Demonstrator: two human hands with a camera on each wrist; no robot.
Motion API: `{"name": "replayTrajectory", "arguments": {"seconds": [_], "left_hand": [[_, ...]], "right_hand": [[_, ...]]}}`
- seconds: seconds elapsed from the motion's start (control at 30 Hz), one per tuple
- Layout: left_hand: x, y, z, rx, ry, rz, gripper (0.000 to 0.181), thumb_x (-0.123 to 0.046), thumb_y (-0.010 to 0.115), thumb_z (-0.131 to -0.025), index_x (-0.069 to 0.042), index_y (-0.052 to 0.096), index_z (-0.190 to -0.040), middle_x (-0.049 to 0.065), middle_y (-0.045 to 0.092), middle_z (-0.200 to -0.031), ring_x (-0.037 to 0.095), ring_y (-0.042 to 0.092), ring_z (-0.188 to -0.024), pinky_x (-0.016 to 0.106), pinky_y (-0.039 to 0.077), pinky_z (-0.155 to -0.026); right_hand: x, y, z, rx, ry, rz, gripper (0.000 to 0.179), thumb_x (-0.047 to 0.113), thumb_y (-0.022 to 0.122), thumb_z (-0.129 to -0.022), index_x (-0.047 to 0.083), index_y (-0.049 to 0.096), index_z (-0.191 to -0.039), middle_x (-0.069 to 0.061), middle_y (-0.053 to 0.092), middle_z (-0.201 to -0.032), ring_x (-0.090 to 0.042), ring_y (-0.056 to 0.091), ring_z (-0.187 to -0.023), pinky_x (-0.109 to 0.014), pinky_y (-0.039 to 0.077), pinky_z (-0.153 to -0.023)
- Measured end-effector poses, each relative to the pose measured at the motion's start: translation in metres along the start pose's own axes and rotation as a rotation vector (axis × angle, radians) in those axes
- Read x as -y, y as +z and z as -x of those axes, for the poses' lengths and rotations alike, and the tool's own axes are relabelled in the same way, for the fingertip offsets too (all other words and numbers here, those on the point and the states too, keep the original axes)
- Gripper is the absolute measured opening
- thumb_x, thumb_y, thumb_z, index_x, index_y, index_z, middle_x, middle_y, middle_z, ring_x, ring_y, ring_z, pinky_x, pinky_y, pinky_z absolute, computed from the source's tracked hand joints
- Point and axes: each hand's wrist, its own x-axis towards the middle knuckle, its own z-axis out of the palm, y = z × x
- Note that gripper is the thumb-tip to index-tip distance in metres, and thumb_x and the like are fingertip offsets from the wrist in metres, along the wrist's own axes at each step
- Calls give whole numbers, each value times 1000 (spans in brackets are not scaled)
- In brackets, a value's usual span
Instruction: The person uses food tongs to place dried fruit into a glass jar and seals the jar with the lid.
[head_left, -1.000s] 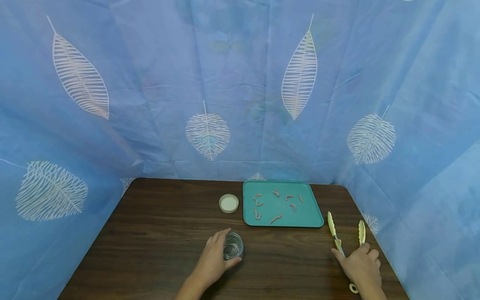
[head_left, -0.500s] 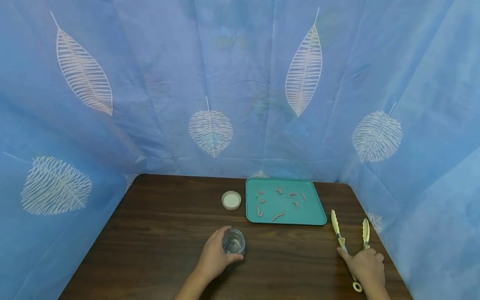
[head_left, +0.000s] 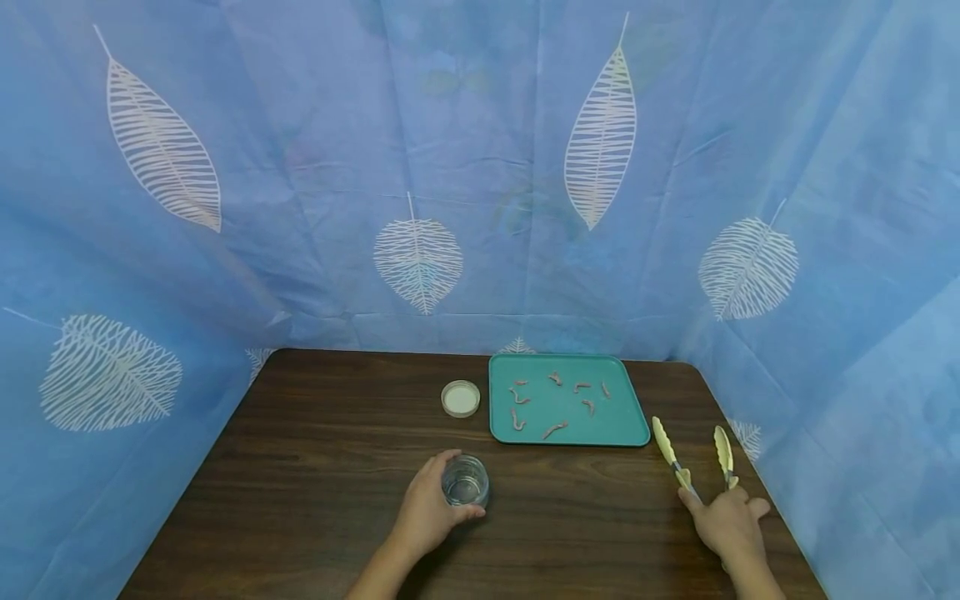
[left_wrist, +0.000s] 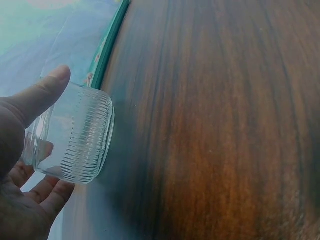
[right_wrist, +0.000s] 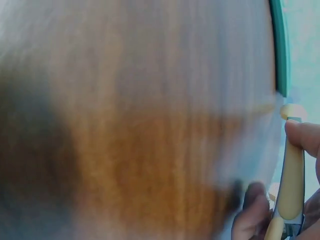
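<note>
My left hand [head_left: 426, 508] holds a small clear glass jar [head_left: 467, 483] by its side, thumb and fingers on opposite walls. In the left wrist view the ribbed jar [left_wrist: 87, 135] shows nothing inside, its base close to the table. My right hand [head_left: 727, 523] grips a pair of tongs [head_left: 663, 439] with pale yellow scalloped tips spread apart. The right wrist view shows the thumb along a yellow handle of the tongs [right_wrist: 291, 185]. Beyond both hands, several pink worm-like pieces [head_left: 555, 429] lie scattered on a teal tray [head_left: 622, 425].
A round lid [head_left: 461, 399] with a pale inside lies left of the tray. The dark wooden table [head_left: 315, 467] ends at a blue leaf-print cloth [head_left: 487, 167] hanging at the back and along the sides.
My right hand and the tongs have shifted slightly left, and the tongs' ring end is now hidden behind the hand and wrist. My left hand stays on the jar.
</note>
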Motion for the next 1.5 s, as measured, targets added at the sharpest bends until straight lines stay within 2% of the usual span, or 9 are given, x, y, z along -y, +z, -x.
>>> {"name": "replayTrajectory", "arguments": {"seconds": [0.23, 0.4, 0.57, 0.67, 0.83, 0.97, 1.17, 1.3, 1.5], "left_hand": [[1, 0, 0, 7, -15, 6, 99, -38, 103, -66, -9, 57, -149, 19, 66, -144, 44, 67, -127, 63, 56, -105], [1, 1, 0, 2, -10, 2, 99, -37, 104, -66, -9, 57, -149, 19, 67, -143, 44, 67, -126, 63, 56, -104], [2, 1, -1, -1, -18, -5, 99, -37, 104, -66, -10, 57, -149, 18, 67, -142, 43, 67, -127, 62, 56, -104], [2, 2, -1, 4, -24, -8, 98, -37, 103, -67, -10, 57, -150, 19, 66, -144, 44, 67, -128, 62, 56, -105], [2, 2, -1, 16, -39, -3, 99, -38, 102, -69, -11, 56, -152, 19, 65, -146, 44, 65, -131, 62, 55, -107], [2, 2, -2, 17, -48, 3, 99, -38, 103, -68, -11, 56, -152, 19, 65, -146, 44, 65, -132, 63, 54, -108], [1, 3, -1, 11, -66, 0, 100, -38, 104, -67, -12, 56, -151, 20, 64, -149, 46, 62, -136, 65, 52, -110], [1, 2, -1, 11, -74, 4, 101, -38, 104, -66, -13, 56, -151, 19, 64, -149, 46, 62, -136, 65, 51, -111], [1, 2, -2, 14, -62, 2, 100, -38, 103, -67, -12, 56, -151, 19, 65, -146, 45, 63, -134, 65, 52, -109]], "right_hand": [[14, -7, 6, 23, -76, -25, 115, 65, 56, -106, -36, 16, -144, -49, 27, -120, -48, 43, -94, -45, 49, -62], [29, -10, 9, 34, -138, -14, 112, 65, 52, -108, -33, 15, -148, -54, 21, -133, -41, 52, -81, -43, 49, -60], [43, -4, 12, 52, -197, -3, 102, 54, 57, -110, -32, 17, -148, -45, 25, -122, -34, 50, -72, -40, 47, -58], [51, 1, 11, 59, -231, 11, 98, 50, 59, -110, -31, 18, -148, -42, 26, -120, -32, 49, -73, -40, 47, -59], [65, 7, 10, 69, -257, 23, 98, 48, 59, -111, -28, 15, -155, -48, 21, -135, -32, 53, -72, -41, 47, -60], [75, 12, 13, 82, -275, 41, 95, 46, 58, -112, -26, 15, -157, -45, 24, -134, -35, 55, -74, -42, 47, -62], [84, 19, 15, 91, -321, 92, 84, 40, 57, -113, -24, 24, -156, -38, 32, -127, -35, 58, -77, -45, 51, -64], [88, 22, 14, 68, -356, 125, 77, 37, 58, -113, -22, 32, -155, -38, 37, -132, -38, 63, -87, -52, 56, -73], [92, 25, 11, 42, -357, 151, 73, 34, 59, -113, -19, 36, -157, -36, 42, -139, -41, 68, -98, -57, 57, -82]]}}
